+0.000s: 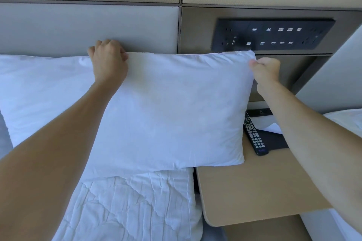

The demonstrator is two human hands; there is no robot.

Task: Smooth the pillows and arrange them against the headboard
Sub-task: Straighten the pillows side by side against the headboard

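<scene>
A white pillow [172, 111] stands tilted against the padded grey headboard [58, 27], its right side overhanging the nightstand. My left hand [108, 58] grips its top edge near the left corner. My right hand [266, 70] pinches its top right corner. A second white pillow [39, 88] lies to the left, partly behind the first and under my left forearm. Below them is a wrinkled white duvet [137, 207].
A tan nightstand [254, 188] sits right of the bed with a black remote control [254, 137], a dark folder [274, 140] and white paper on it. A dark switch and socket panel [274, 35] is on the wall. Another white bed edge [344, 119] shows at far right.
</scene>
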